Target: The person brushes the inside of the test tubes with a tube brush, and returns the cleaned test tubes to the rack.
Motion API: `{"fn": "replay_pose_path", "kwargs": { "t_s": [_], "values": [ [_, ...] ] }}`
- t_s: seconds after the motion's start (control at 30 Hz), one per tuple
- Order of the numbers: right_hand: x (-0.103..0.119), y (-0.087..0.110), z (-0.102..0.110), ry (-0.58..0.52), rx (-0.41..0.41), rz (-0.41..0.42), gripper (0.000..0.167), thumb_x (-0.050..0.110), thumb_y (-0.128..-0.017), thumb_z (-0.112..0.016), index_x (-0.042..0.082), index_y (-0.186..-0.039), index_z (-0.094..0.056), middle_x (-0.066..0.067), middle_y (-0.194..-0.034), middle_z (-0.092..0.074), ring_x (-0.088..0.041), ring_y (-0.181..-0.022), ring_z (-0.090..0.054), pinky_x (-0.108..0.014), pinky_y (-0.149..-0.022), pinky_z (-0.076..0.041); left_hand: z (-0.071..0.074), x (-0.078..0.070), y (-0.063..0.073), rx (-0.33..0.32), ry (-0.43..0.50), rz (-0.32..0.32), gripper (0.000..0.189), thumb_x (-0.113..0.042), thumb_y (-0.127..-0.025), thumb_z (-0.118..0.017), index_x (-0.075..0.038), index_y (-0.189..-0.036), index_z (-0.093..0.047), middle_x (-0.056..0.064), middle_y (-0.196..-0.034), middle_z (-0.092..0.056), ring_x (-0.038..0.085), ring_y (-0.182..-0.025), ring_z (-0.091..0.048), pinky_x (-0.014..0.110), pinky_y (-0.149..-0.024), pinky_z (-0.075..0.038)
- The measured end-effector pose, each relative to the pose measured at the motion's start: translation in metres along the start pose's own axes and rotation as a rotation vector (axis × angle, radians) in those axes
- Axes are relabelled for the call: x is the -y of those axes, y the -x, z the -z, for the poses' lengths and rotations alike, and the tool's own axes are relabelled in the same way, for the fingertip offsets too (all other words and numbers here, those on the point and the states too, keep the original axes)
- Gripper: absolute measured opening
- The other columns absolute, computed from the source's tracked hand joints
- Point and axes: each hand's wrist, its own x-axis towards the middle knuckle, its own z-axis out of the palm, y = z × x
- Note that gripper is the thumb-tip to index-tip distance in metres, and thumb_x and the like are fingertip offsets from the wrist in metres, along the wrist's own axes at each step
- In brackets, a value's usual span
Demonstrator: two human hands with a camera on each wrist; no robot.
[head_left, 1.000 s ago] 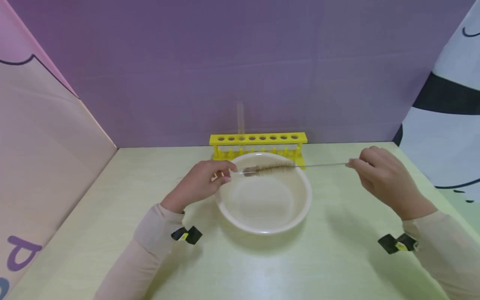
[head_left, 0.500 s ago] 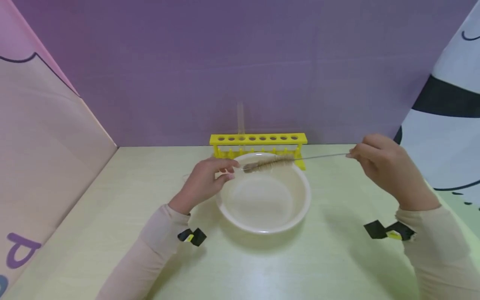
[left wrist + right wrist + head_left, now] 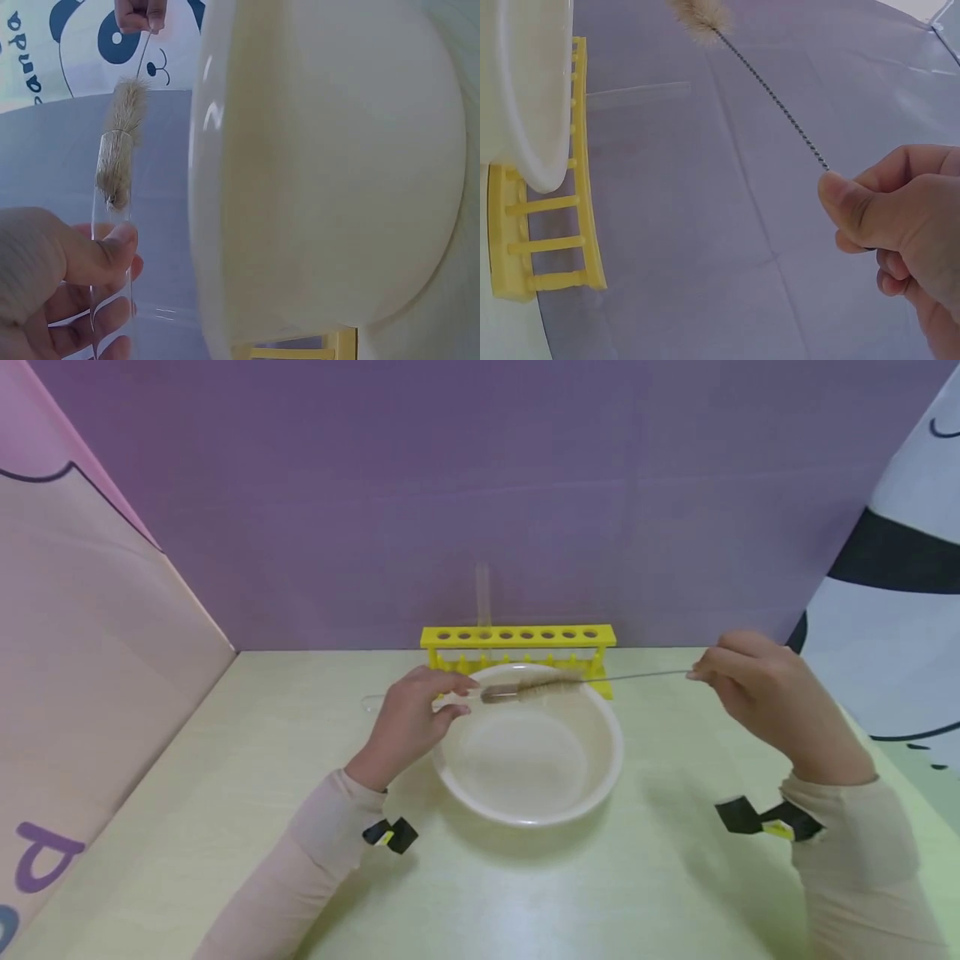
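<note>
My left hand (image 3: 412, 718) holds a clear glass test tube (image 3: 96, 202) between thumb and fingers, its mouth turned to the right in the head view. A test tube brush (image 3: 127, 109) with tan bristles has its tip inside that mouth; the rest of the bristles are outside the glass. Over at the right, my right hand (image 3: 776, 702) pinches the far end of the brush's twisted wire handle (image 3: 769, 94). Tube and brush are above the back part of a white basin (image 3: 525, 814).
Behind the basin stands a yellow test tube rack (image 3: 517, 633), partly hidden by it. Another clear test tube (image 3: 482, 589) stands upright in the rack. A purple backdrop (image 3: 480, 485) rises behind the table (image 3: 525, 902).
The brush tip, at first apart from the tube's mouth, is now inside it. My right hand has moved slightly up and left, and the left hand slightly right.
</note>
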Motion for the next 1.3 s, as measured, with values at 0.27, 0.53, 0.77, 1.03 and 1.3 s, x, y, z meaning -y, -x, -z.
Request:
{"fn": "replay_pose_path", "kwargs": {
  "t_s": [0.27, 0.53, 0.77, 1.03, 1.3],
  "values": [
    [0.009, -0.009, 0.005, 0.031, 0.070, -0.023, 0.032, -0.021, -0.057, -0.074, 0.004, -0.073, -0.064, -0.002, -0.066, -0.054, -0.010, -0.060, -0.044, -0.012, -0.055, -0.039, -0.004, -0.001, 0.000, -0.037, 0.016, -0.021, 0.027, -0.002, -0.073, -0.079, -0.008, -0.097, -0.071, 0.004, -0.093, -0.071, 0.022, -0.089, -0.062, 0.036, -0.084, -0.048],
    [0.013, -0.016, 0.004, -0.002, 0.061, 0.008, 0.031, -0.019, -0.057, -0.074, 0.005, -0.073, -0.063, -0.001, -0.067, -0.054, -0.011, -0.060, -0.045, -0.016, -0.055, -0.040, -0.010, -0.001, 0.000, -0.054, 0.011, -0.038, 0.026, 0.002, -0.070, -0.080, -0.008, -0.092, -0.069, 0.003, -0.092, -0.070, 0.021, -0.088, -0.061, 0.033, -0.080, -0.048],
    [0.016, -0.020, 0.004, 0.012, 0.040, -0.001, 0.030, -0.019, -0.058, -0.073, 0.006, -0.072, -0.062, -0.002, -0.068, -0.054, -0.012, -0.060, -0.048, -0.020, -0.056, -0.040, -0.010, -0.006, 0.000, -0.061, 0.005, -0.027, 0.026, 0.002, -0.070, -0.079, -0.009, -0.090, -0.068, 0.003, -0.091, -0.069, 0.020, -0.087, -0.061, 0.033, -0.079, -0.048],
    [0.020, -0.024, 0.003, 0.025, 0.036, -0.017, 0.030, -0.018, -0.059, -0.075, 0.006, -0.071, -0.063, 0.000, -0.066, -0.053, -0.010, -0.059, -0.046, -0.018, -0.056, -0.039, -0.012, -0.010, -0.001, -0.094, 0.019, -0.039, 0.025, 0.003, -0.070, -0.079, -0.010, -0.088, -0.068, 0.002, -0.088, -0.069, 0.019, -0.084, -0.060, 0.033, -0.076, -0.048],
    [0.026, -0.029, -0.001, 0.012, 0.025, -0.035, 0.028, -0.017, -0.061, -0.076, 0.005, -0.071, -0.062, 0.000, -0.065, -0.050, -0.010, -0.060, -0.041, -0.017, -0.056, -0.036, -0.017, -0.011, -0.003, -0.117, 0.029, -0.051, 0.023, 0.005, -0.069, -0.078, -0.009, -0.085, -0.068, 0.001, -0.082, -0.068, 0.018, -0.079, -0.060, 0.033, -0.075, -0.048]
  ]
}}
